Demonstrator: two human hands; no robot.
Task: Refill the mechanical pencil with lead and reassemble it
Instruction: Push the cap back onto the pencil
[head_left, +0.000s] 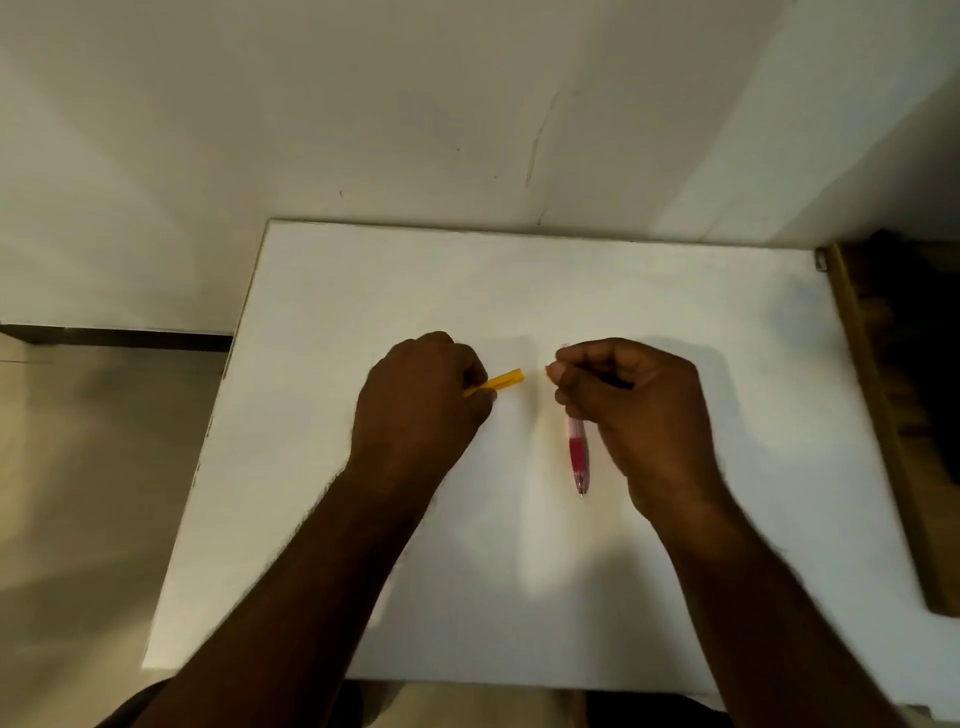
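Left hand: the left hand (426, 400) sits curled over the white table, fingers wrapped round a slim yellow plastic lead case (496, 383), whose free end pokes out to the right.

Lead case: it lies nearly level, tilted slightly up toward the right, open end aimed across the gap. Whether its cap is off, too small to tell.

Gap: the 2 hands are near each other but apart, nothing bridging them; no loose lead is visible.

Right hand: the right hand (628, 405) is curled too, gripping the upper part of a pink translucent mechanical pencil (577, 454).

Pencil: it hangs almost upright, metal tip pointing down toward the person, just above the table or touching it, I cannot say which. Its top end is hidden by the fingers, so whether the cap and eraser are off, I cannot tell.

White table: the flat white tabletop (519, 597) spreads under both hands.

Step in hand: likely bringing case to pencil for loading.

How to do it well: keep the pencil steady and vertical with its top opening exposed, then tip the case gently so only 1 or 2 leads slide out.

Watch for: thin lead snaps easily, so guide it straight in without side pressure, and work low over the table so a dropped piece stays findable.
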